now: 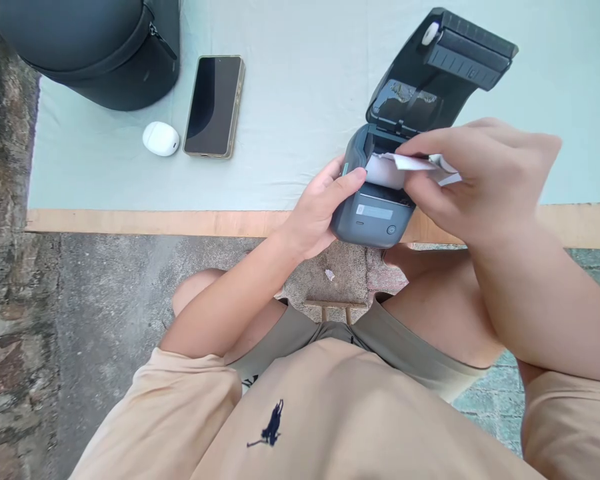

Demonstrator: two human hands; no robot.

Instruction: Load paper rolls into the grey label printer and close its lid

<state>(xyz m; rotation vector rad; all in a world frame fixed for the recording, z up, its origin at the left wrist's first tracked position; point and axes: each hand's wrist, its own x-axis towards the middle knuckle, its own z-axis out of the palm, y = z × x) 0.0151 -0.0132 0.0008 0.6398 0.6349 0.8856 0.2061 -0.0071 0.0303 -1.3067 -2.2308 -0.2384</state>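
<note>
A dark grey label printer (373,217) is tilted up at the table's front edge, its hinged lid (413,80) swung fully back. My left hand (325,200) grips the printer's left side, thumb lying on the upper rim. Inside the open bay sits a white paper roll (384,172). Between thumb and fingers, my right hand (485,177) pinches the loose white paper end (414,163) above the bay. That hand's other fingers are curled, and part of the paper is hidden behind them.
On the pale cloth-covered table (300,120) lie a smartphone (214,107) and a small white earbud case (161,139). A black zipped case (100,53) stands at the back left. The table's wooden edge (155,222) runs just above my knees.
</note>
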